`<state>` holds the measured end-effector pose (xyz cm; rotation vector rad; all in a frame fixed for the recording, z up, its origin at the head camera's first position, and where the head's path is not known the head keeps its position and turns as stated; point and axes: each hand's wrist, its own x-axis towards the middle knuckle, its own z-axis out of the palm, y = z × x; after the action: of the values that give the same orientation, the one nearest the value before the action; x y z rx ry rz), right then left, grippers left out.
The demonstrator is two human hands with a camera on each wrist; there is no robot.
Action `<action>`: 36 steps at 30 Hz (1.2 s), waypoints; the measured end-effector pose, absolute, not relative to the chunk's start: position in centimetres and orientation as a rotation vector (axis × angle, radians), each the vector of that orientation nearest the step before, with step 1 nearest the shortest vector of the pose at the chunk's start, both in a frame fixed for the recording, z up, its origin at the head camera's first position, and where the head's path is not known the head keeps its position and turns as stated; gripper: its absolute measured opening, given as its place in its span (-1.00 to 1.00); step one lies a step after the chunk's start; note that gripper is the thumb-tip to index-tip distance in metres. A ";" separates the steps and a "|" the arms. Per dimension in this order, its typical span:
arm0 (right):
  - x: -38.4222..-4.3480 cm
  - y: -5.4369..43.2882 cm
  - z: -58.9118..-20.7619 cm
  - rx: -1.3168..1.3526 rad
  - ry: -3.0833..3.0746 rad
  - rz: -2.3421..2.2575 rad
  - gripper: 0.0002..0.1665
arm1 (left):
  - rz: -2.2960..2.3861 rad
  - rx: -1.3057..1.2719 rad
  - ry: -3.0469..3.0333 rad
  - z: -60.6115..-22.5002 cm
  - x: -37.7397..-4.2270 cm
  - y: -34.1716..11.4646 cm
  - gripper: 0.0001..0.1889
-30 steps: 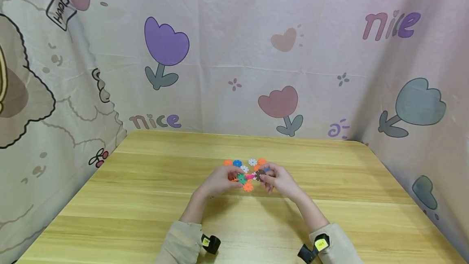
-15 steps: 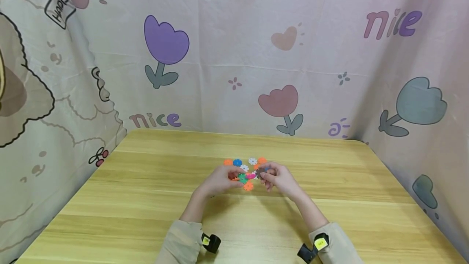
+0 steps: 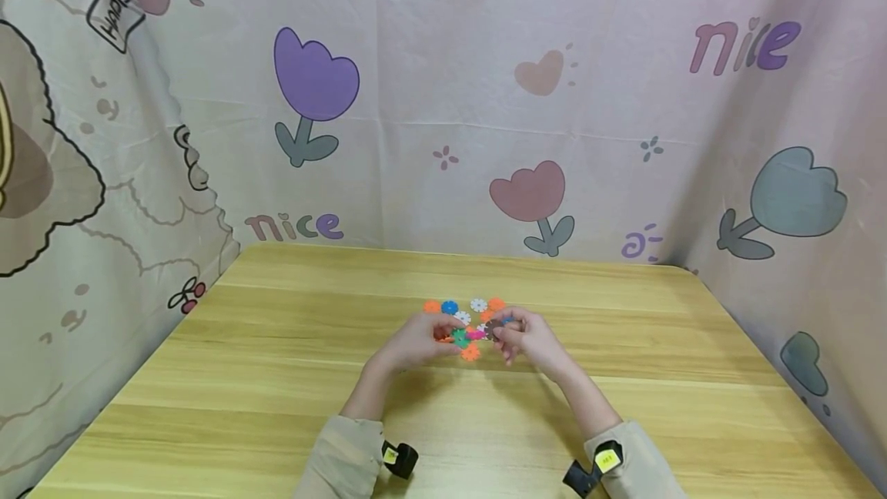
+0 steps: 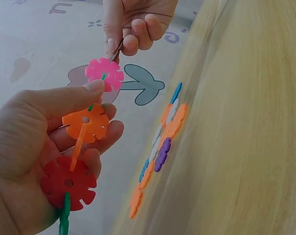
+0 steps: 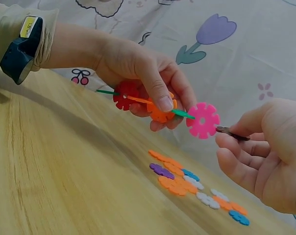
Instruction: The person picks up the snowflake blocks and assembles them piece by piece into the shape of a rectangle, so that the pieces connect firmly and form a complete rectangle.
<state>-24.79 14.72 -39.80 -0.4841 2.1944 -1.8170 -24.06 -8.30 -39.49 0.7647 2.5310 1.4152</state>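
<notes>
My left hand point(image 3: 416, 343) holds a chain of notched plastic snowflake discs above the table. Its thumb and fingers pinch a green disc point(image 5: 182, 114), seen almost edge-on in the right wrist view. A red disc point(image 4: 68, 183) and an orange disc point(image 4: 86, 123) of the chain lie against the palm. At the chain's end, a pink disc point(image 5: 203, 120) sticks out past the fingertips. My right hand point(image 3: 530, 339) pinches a brown disc point(image 5: 234, 133) between thumb and forefinger. The brown disc's edge touches the pink disc's rim; whether their notches interlock I cannot tell.
Loose discs lie grouped on the wooden table point(image 3: 277, 345) below and behind the hands: several orange point(image 5: 175, 186) and white ones, some blue ones point(image 5: 239, 218) and a purple one point(image 5: 161, 170). A printed curtain point(image 3: 416, 60) hangs behind the table.
Both hands stay nearly in place. The green and pink discs have shifted very slightly right, and the green disc has tilted a little.
</notes>
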 end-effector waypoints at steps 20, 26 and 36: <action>-24.6 14.7 -40.1 -0.546 2.188 -1.859 -0.71 | 1.400 0.832 2.520 -39.2 -23.9 -8.3 -0.64; -24.5 14.4 -40.0 -0.569 2.222 -1.840 -0.71 | 1.400 0.775 2.509 -39.3 -23.9 -8.3 -0.63; -24.2 13.8 -40.1 -0.535 2.209 -1.918 -0.72 | 1.331 0.782 2.576 -39.2 -23.9 -8.2 -0.63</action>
<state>-24.21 13.78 -40.07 -0.5346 2.2088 -1.9178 -23.87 -8.18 -39.24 0.7825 2.5763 1.3309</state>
